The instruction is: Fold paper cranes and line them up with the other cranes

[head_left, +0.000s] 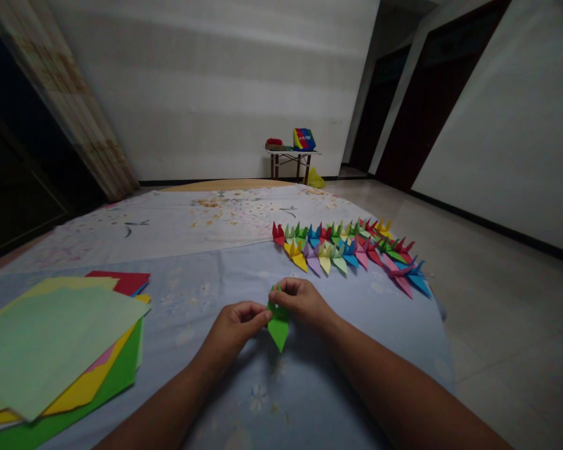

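Observation:
A folded green origami crane [278, 330] is held up between both hands, its broad pointed end hanging downward. My left hand [240, 325] pinches its left edge between thumb and fingers. At its top, my right hand [301, 300] grips a narrow point; the fingertips cover part of that end. Beyond the right hand stand finished paper cranes [325, 257] in rows, in red, green, blue, yellow, pink and purple.
Loose coloured paper sheets [60, 337] lie in a pile at the left. A pale blue floral cloth [182, 269] covers the near part of the round table. A small side table [291, 152] with a colourful box [304, 139] stands by the far wall.

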`<state>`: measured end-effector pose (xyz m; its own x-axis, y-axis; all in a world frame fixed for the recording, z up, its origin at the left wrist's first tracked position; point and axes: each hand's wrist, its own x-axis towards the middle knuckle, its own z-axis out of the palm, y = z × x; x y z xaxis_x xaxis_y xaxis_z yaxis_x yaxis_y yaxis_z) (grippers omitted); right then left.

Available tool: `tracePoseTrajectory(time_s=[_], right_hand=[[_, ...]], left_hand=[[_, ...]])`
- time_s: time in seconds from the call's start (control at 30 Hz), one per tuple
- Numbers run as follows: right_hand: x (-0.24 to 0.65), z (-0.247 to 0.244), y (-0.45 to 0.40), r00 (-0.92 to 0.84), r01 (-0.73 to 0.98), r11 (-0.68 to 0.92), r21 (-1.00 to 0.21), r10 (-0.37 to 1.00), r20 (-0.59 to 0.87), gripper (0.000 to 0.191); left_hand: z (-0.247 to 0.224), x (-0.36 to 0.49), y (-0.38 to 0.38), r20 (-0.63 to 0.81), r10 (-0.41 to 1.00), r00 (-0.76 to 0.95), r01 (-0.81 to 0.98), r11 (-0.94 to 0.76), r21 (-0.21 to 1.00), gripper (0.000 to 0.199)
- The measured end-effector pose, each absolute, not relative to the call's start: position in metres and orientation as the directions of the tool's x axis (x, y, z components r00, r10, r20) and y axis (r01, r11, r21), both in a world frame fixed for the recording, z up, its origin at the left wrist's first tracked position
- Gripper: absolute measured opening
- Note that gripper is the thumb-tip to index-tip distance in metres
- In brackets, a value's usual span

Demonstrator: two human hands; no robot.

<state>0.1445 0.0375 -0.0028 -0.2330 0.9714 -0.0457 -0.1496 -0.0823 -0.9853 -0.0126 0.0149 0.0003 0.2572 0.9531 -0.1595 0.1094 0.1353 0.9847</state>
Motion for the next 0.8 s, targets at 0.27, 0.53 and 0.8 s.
tracePoseTrajectory(time_s=[0.27, 0.53, 0.8], right_hand=[[0.153, -0.007, 0.043, -0.26, -0.096, 0.003, -0.995, 0.965, 0.028, 0.033], [0.153, -0.01, 0.041, -0.379, -0.082, -0.123, -0.989, 0.922, -0.083, 0.034], [0.148, -0.009, 0.041, -0.311, -0.091, -0.068, -0.994, 0.95, -0.037, 0.036]], left_hand=[[-0.001, -0.015, 0.019, -0.157, 0.972, 0.177, 0.111, 0.139, 0.984, 0.026], [-0.001, -0.019, 0.022, -0.154, 0.968, 0.196, 0.059, 0.145, 0.988, 0.03], [-0.003, -0.019, 0.02, -0.169, 0.955, 0.243, 0.115, 0.145, 0.983, 0.027]])
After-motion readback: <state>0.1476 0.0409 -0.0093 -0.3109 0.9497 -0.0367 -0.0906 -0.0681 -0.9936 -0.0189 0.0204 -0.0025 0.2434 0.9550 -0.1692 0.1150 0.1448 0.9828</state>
